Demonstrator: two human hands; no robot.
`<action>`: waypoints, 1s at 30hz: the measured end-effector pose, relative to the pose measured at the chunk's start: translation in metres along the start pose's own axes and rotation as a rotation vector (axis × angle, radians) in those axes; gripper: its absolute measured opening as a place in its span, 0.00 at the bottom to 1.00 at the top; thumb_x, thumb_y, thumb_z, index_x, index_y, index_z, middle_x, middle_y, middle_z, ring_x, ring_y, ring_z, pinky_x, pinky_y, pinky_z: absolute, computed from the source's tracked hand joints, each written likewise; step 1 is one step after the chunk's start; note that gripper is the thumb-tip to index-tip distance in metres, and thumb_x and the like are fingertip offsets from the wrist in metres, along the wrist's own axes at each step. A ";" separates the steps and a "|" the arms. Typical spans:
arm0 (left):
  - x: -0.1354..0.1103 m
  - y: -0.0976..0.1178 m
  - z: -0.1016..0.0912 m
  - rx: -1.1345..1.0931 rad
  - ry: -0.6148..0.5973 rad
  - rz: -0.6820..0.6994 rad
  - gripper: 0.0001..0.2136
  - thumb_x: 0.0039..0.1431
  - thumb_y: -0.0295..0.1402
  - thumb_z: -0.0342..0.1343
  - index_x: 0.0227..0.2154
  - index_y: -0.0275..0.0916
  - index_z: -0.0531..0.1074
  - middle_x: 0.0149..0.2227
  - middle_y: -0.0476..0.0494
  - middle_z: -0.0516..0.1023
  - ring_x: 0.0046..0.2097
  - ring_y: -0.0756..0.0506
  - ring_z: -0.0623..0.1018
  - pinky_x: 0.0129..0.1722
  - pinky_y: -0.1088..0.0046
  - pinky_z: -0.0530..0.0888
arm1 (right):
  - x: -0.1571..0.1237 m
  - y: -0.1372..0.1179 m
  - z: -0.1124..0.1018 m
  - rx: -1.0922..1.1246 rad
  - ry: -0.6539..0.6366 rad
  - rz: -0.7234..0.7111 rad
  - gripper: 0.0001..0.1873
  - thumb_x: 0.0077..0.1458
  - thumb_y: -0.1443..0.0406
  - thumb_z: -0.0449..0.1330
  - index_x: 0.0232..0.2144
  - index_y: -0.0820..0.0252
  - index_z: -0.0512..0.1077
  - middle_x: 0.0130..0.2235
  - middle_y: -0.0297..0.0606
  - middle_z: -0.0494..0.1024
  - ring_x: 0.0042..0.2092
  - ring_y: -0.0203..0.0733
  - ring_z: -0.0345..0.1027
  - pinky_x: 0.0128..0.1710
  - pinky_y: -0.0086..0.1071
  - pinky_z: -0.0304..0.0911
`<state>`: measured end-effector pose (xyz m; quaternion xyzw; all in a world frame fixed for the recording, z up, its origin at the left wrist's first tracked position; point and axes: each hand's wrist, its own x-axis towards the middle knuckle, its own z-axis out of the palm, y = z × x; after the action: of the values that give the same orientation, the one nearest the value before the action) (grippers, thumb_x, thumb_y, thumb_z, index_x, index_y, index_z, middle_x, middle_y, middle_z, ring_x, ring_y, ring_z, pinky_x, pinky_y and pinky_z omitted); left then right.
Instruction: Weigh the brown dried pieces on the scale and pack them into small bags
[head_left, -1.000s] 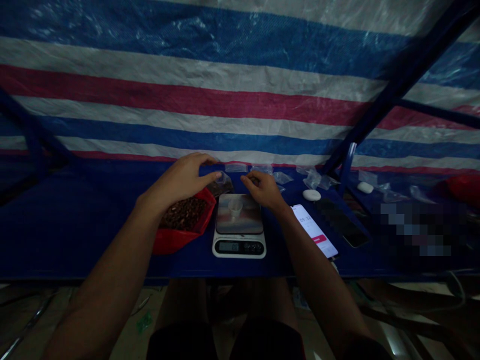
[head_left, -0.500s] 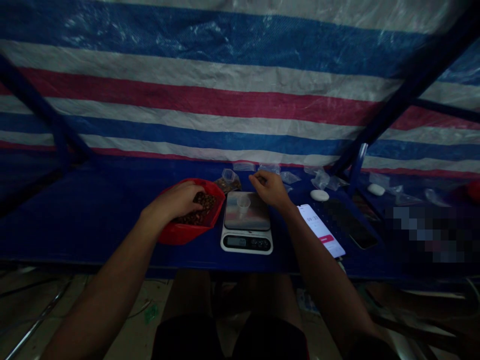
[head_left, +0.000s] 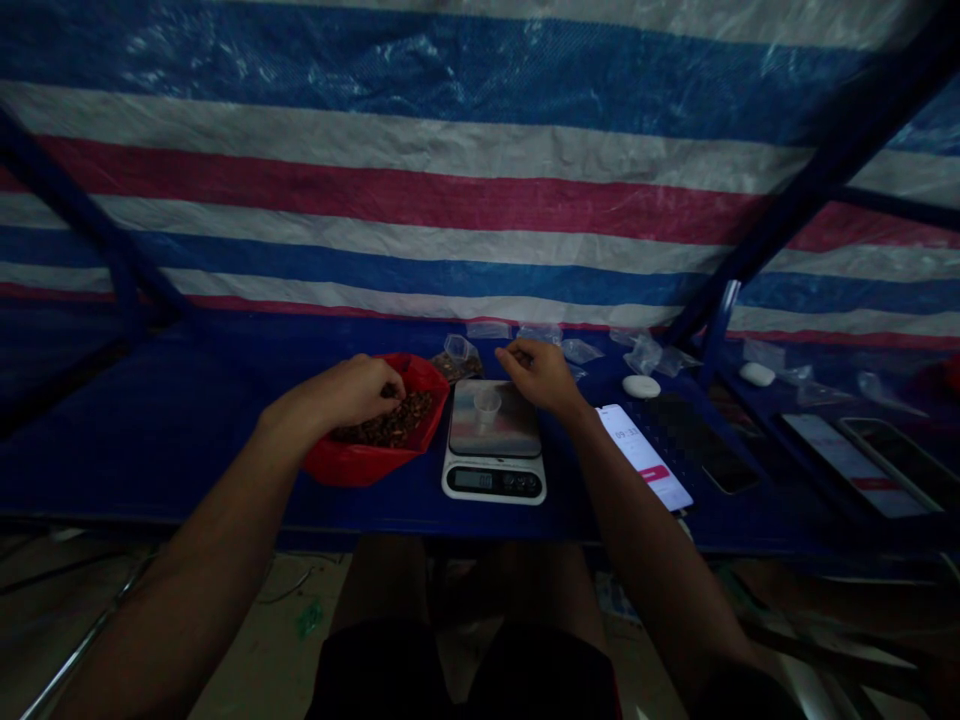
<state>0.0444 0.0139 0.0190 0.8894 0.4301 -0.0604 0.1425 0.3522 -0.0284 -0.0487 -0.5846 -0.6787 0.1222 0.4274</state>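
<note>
Left hand (head_left: pixel 352 392): fingers bunched, pinching brown seeds (head_left: pixel 401 425) inside red bowl (head_left: pixel 337 467), left of scale (head_left: pixel 493 483). Right hand (head_left: pixel 541 375): fingertips pinched together behind scale, contents too small to tell. Clear cup (head_left: pixel 487 405) stands on scale.

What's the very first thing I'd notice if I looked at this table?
Probably the huge blue, white and red striped tarp behind the table. Then the red bowl of brown beans at centre-left, with the left hand dipped into it. Next to it sits a white scale with a small clear cup on top.
</note>
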 end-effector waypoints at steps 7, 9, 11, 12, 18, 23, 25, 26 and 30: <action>-0.006 0.019 -0.019 -0.061 0.086 0.064 0.15 0.64 0.35 0.55 0.45 0.45 0.87 0.44 0.45 0.89 0.41 0.43 0.85 0.39 0.71 0.74 | 0.000 -0.003 -0.001 0.001 -0.005 -0.015 0.16 0.66 0.58 0.62 0.29 0.60 0.78 0.28 0.38 0.80 0.29 0.39 0.69 0.32 0.33 0.57; -0.005 0.030 -0.027 -0.089 0.126 0.123 0.14 0.65 0.35 0.56 0.45 0.45 0.87 0.44 0.45 0.89 0.41 0.43 0.85 0.41 0.71 0.74 | 0.000 -0.002 -0.001 0.009 0.001 -0.019 0.15 0.67 0.58 0.62 0.30 0.60 0.79 0.29 0.38 0.81 0.29 0.39 0.69 0.32 0.33 0.57; -0.002 0.044 -0.033 -0.120 0.156 0.190 0.14 0.66 0.34 0.56 0.45 0.44 0.87 0.44 0.46 0.89 0.42 0.44 0.86 0.43 0.71 0.74 | 0.001 -0.001 0.000 0.007 0.002 -0.021 0.16 0.67 0.58 0.62 0.30 0.60 0.79 0.29 0.38 0.81 0.29 0.39 0.69 0.32 0.34 0.57; 0.001 0.052 -0.034 -0.139 0.169 0.228 0.13 0.66 0.34 0.57 0.45 0.44 0.87 0.44 0.46 0.89 0.42 0.44 0.86 0.44 0.70 0.75 | 0.001 -0.001 0.000 0.003 0.001 -0.022 0.16 0.67 0.57 0.62 0.30 0.60 0.79 0.29 0.39 0.81 0.29 0.39 0.69 0.33 0.34 0.58; 0.026 0.094 -0.026 -0.355 0.190 0.428 0.11 0.65 0.29 0.59 0.44 0.40 0.86 0.43 0.44 0.89 0.43 0.44 0.85 0.44 0.70 0.75 | 0.000 0.001 0.000 0.011 -0.012 -0.033 0.16 0.67 0.58 0.61 0.31 0.61 0.79 0.30 0.39 0.83 0.29 0.39 0.70 0.32 0.33 0.57; 0.040 0.095 -0.007 -0.436 0.150 0.474 0.10 0.64 0.29 0.61 0.44 0.39 0.86 0.42 0.44 0.89 0.41 0.45 0.86 0.41 0.72 0.76 | 0.001 0.002 -0.002 0.009 -0.008 -0.026 0.16 0.67 0.58 0.61 0.32 0.62 0.80 0.31 0.39 0.83 0.30 0.39 0.71 0.32 0.33 0.57; 0.040 0.091 -0.003 -0.439 0.140 0.455 0.11 0.65 0.29 0.61 0.46 0.39 0.85 0.43 0.44 0.89 0.43 0.45 0.86 0.43 0.72 0.77 | 0.001 0.001 -0.002 -0.002 -0.011 -0.028 0.16 0.67 0.58 0.61 0.32 0.61 0.80 0.31 0.39 0.83 0.30 0.38 0.70 0.32 0.33 0.57; 0.040 0.089 -0.002 -0.434 0.142 0.446 0.11 0.65 0.30 0.60 0.47 0.39 0.85 0.45 0.44 0.89 0.44 0.44 0.86 0.44 0.71 0.77 | 0.001 0.000 -0.003 -0.005 -0.016 -0.032 0.16 0.67 0.58 0.62 0.32 0.61 0.80 0.31 0.39 0.83 0.29 0.38 0.69 0.32 0.33 0.57; 0.036 0.087 -0.005 -0.395 0.137 0.413 0.12 0.66 0.31 0.60 0.49 0.41 0.84 0.49 0.44 0.88 0.49 0.43 0.86 0.49 0.70 0.78 | 0.001 -0.001 -0.003 -0.004 -0.029 -0.056 0.16 0.68 0.58 0.61 0.32 0.61 0.80 0.31 0.38 0.82 0.29 0.37 0.68 0.32 0.33 0.56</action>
<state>0.1349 -0.0089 0.0328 0.9152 0.2519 0.1148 0.2928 0.3538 -0.0292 -0.0460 -0.5644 -0.7010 0.1174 0.4198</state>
